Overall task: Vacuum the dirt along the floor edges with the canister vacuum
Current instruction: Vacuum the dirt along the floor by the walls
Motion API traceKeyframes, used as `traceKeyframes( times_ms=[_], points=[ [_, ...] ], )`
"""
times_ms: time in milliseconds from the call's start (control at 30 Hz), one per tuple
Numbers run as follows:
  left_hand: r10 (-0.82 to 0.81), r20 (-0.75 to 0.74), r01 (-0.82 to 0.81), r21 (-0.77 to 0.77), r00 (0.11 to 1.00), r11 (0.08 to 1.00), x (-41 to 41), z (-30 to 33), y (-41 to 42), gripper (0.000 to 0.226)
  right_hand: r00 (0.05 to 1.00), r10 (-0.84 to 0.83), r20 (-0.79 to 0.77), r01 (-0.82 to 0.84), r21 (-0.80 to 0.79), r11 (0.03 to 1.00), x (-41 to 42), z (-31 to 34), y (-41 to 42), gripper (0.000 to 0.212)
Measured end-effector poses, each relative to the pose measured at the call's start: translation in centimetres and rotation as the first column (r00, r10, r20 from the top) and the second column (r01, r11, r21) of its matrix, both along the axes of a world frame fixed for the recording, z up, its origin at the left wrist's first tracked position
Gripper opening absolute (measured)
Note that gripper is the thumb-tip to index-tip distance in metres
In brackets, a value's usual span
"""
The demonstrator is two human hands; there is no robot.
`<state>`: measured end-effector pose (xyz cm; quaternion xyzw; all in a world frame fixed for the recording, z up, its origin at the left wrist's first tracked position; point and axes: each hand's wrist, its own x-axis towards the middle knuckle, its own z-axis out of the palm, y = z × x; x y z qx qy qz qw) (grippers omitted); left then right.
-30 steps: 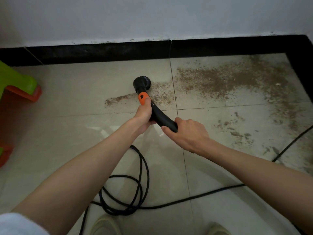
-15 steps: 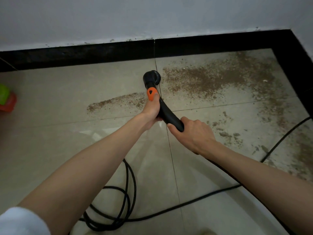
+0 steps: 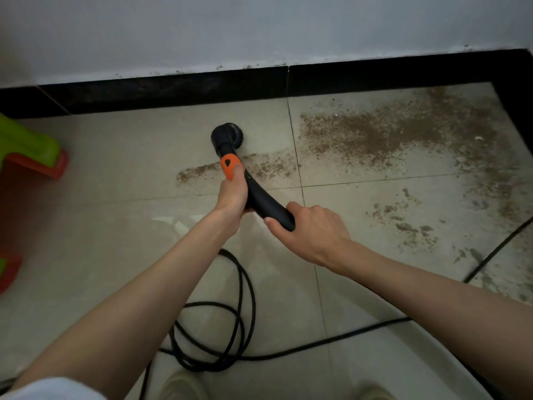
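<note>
1. Two bare hands hold one curved black plastic vacuum wand, which slopes down and away toward the wall.
2. The left hand wraps the front of the wand, thumb pressed on the one orange plastic collar near the tip.
3. The right hand grips the rear end of the wand, fingers curled over it and thumb underneath.
4. One round black brush nozzle sits at the tip, down at the pale grey tiled floor, near the black skirting strip along the foot of the white painted wall but apart from it.
5. Brown dirt lies in three patches — a narrow streak of grit just behind the nozzle and under the collar, a broad dense spread of grit to the right toward the corner, and a scatter of small clumps right of the right hand.
6. One black power cable loops in several coils on the floor below the forearms, with a single run trailing off to the right edge.
7. One green and orange plastic stool stands at the left edge — only partly in view.
8. Two pale shoe tips show at the bottom edge, and one white sleeve covers the left upper arm.
</note>
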<state>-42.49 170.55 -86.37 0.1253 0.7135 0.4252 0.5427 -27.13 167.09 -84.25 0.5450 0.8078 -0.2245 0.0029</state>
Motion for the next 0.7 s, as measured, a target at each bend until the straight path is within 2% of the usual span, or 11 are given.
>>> traceKeyframes(
  times_ms=[100,233,367,467,700],
  points=[
    [0.108,-0.083,-0.109,-0.008,0.991,0.994,-2.9,-0.1,-3.2,0.048,0.995,0.097,-0.032,-0.098,-0.033,0.995,-2.6,0.5,-1.7,0.045],
    [0.231,-0.123,-0.237,-0.038,0.965,0.971,-5.8,-0.7,-7.6,0.060,0.971,0.235,-0.044,-0.237,-0.074,0.969,-5.3,0.6,-4.0,0.045],
    [0.335,-0.144,-0.341,-0.017,0.931,0.940,-7.5,-1.1,-10.5,0.047,0.948,0.318,-0.023,-0.319,-0.076,0.945,-7.3,0.4,-5.5,0.045],
    [0.322,-0.140,-0.328,-0.019,0.936,0.945,-8.9,-1.0,-10.8,0.044,0.948,0.315,-0.040,-0.317,-0.084,0.945,-8.5,0.4,-5.7,0.046],
    [0.192,-0.067,-0.196,-0.062,0.979,0.979,-9.8,-0.6,-7.9,0.049,0.980,0.195,-0.041,-0.198,-0.117,0.973,-9.8,-0.1,-4.5,0.047]
  ],
)
